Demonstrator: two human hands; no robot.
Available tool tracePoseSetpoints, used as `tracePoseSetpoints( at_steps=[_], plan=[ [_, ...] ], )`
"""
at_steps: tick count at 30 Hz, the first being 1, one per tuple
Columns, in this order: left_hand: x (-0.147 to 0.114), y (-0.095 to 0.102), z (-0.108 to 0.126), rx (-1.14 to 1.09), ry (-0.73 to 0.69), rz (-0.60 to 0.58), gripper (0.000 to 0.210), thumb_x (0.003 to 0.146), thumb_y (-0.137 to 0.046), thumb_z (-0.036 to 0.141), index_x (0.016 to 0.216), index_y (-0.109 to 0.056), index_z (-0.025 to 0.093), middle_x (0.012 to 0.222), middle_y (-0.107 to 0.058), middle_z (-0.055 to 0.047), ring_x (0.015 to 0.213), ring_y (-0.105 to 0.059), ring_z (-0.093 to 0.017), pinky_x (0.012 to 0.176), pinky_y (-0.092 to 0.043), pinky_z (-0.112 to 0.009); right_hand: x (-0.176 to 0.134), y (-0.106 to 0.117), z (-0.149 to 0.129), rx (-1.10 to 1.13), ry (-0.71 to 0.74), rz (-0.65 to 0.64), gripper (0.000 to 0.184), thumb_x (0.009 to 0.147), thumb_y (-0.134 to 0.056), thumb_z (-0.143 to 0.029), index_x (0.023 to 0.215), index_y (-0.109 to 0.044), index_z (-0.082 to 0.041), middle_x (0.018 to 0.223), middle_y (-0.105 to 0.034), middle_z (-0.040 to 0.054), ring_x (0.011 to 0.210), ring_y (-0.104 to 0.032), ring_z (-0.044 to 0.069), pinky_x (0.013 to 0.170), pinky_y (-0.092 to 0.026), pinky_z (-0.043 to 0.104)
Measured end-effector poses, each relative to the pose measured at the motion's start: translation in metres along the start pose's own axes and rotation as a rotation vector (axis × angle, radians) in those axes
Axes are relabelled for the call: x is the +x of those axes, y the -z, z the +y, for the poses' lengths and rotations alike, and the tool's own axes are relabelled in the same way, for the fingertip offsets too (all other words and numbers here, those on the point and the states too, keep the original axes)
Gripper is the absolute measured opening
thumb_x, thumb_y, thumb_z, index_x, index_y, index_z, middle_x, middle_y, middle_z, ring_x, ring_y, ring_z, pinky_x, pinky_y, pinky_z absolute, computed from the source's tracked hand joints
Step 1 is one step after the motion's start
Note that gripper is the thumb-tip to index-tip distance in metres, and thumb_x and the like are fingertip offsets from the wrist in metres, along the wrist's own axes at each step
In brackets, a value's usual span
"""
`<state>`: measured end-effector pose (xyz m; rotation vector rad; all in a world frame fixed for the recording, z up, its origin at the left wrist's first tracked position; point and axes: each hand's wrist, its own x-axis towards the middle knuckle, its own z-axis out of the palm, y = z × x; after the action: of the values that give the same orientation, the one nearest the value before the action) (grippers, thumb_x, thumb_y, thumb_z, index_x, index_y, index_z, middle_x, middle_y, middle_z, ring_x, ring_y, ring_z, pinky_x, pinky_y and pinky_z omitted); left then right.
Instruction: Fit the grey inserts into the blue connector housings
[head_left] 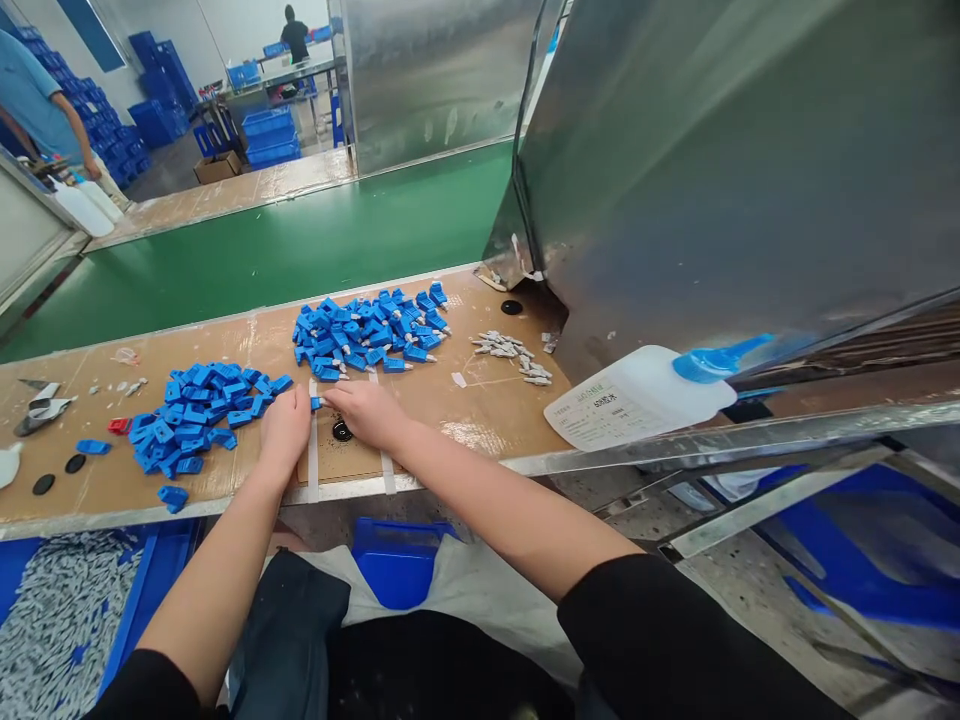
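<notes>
Both hands met at the bench edge: left hand [285, 425] and right hand [367, 412] pinched one blue part [317, 403] between fingertips. Its long axis ran left-right between them. Near pile [199, 415] lay just left, closest to the left hand.

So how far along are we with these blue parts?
Two heaps of blue parts lie on the bench: the left pile and the far pile. The left hand and right hand meet on one blue piece. Small grey pieces lie loose; a bin of grey pieces sits below.
</notes>
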<state>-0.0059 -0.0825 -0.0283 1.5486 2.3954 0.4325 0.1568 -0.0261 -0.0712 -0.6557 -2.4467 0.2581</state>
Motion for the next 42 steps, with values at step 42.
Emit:
tracePoseSetpoints(
  at_steps=[42],
  plan=[
    [0.113, 0.214, -0.299, 0.109, 0.31, 0.219, 0.008, 0.082, -0.071, 0.023, 0.082, -0.067, 0.016, 0.087, -0.072, -0.009, 0.089, -0.062, -0.022, 0.082, -0.045, -0.028, 0.003, 0.011, 0.012, 0.311, -0.261, 0.24, 0.04, 0.102, -0.046, -0.049, 0.083, -0.071, -0.025, 0.081, -0.074, 0.005, 0.075, -0.072, 0.022, 0.067, -0.052, 0.032]
  ],
)
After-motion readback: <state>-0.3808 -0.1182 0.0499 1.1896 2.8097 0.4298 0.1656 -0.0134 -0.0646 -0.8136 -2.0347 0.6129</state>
